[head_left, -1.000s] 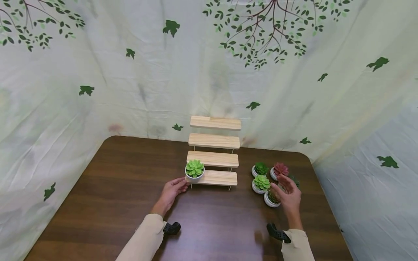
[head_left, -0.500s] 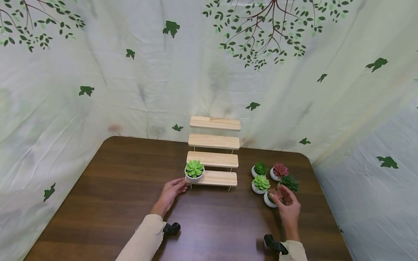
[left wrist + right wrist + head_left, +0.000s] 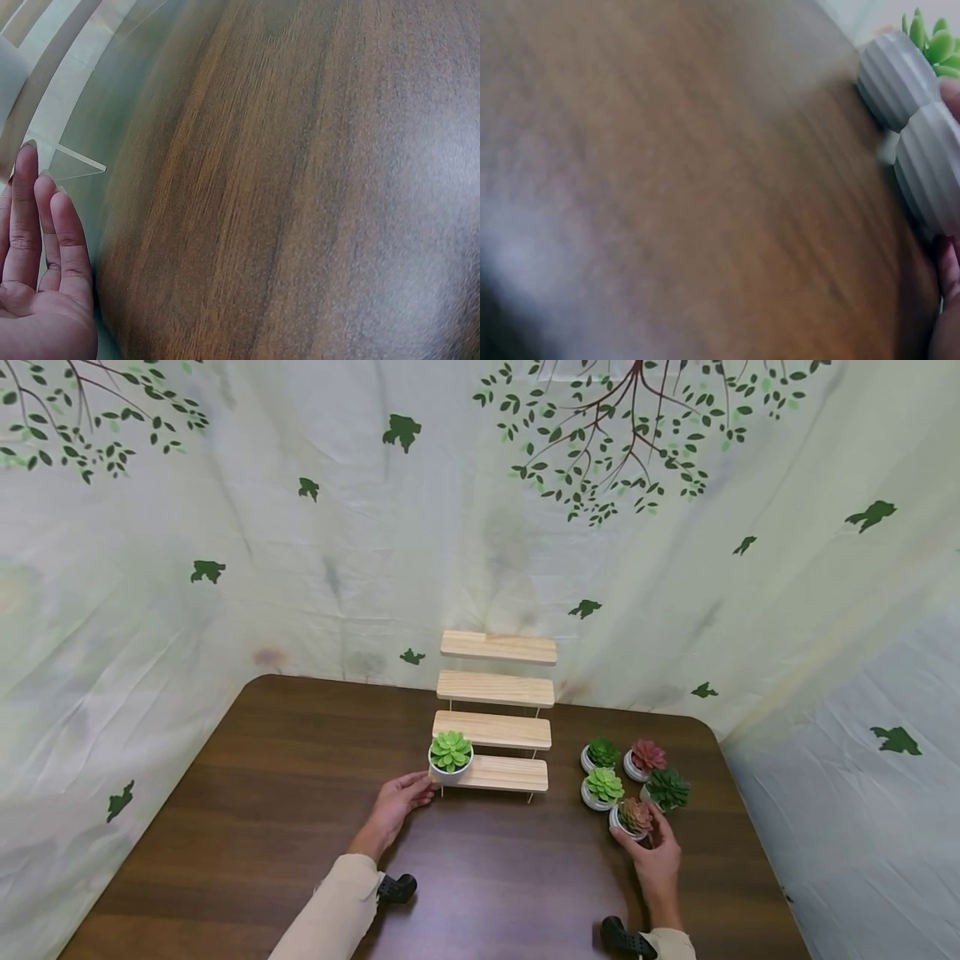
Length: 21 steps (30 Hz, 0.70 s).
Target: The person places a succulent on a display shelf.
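Observation:
In the head view my right hand (image 3: 654,852) grips a potted succulent (image 3: 635,817) with reddish-brown leaves, thumb on one side and fingers on the other. Its ribbed white pot (image 3: 934,169) shows at the right edge of the right wrist view. My left hand (image 3: 393,810) is at the left end of the lowest step of a wooden tiered stand (image 3: 502,774). The left fingers (image 3: 73,244) look nearly straight beside the stand's edge in the left wrist view. On that step sits a light green succulent (image 3: 451,752) in a white pot, just above the left fingertips.
Beside the held pot stand a light green succulent (image 3: 603,786), a dark green one (image 3: 602,752), a red one (image 3: 648,756) and a deep green one (image 3: 667,788). All are on the brown table (image 3: 315,735). A leaf-printed curtain (image 3: 337,568) hangs behind.
My right hand has come down from above the cluster toward the front and closed round the reddish-brown succulent's pot. The left hand has stayed at the stand. The head view has shifted slightly.

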Available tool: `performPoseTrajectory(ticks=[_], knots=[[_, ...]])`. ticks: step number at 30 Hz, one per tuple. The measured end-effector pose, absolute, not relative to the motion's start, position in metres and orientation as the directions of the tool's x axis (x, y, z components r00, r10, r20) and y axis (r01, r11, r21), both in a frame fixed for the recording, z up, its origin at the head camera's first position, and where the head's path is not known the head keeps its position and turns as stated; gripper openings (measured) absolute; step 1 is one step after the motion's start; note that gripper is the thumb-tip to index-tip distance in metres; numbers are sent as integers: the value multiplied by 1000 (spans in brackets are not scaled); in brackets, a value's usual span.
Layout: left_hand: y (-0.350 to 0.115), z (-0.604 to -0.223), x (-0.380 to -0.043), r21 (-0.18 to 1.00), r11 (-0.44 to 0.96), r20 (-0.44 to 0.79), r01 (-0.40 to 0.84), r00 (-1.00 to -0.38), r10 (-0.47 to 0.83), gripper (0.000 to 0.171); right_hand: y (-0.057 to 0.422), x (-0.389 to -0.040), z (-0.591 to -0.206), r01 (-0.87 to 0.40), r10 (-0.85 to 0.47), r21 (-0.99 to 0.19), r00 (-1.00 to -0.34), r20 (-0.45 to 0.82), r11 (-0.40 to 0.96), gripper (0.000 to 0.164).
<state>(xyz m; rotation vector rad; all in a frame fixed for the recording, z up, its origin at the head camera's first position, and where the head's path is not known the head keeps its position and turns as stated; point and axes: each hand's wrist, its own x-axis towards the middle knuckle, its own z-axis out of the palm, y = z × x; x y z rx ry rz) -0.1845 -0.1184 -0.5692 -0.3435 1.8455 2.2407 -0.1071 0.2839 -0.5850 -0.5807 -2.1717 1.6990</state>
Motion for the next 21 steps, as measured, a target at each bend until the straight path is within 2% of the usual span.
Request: performPoseTrajectory(ticks=[4, 11, 21], knots=[[-117, -570, -183, 932, -190, -313, -310, -950, 16, 36, 286, -108, -585, 166, 473, -957, -881, -35, 238, 80], [-118, -571, -183, 933, -193, -307, -305, -951, 19, 36, 288, -108, -584, 247, 469, -932, -878, -98, 266, 74], [-117, -572, -185, 931, -212, -302, -299, -953, 15, 37, 288, -106, -577, 226, 524, -946, -848, -74, 231, 72]])
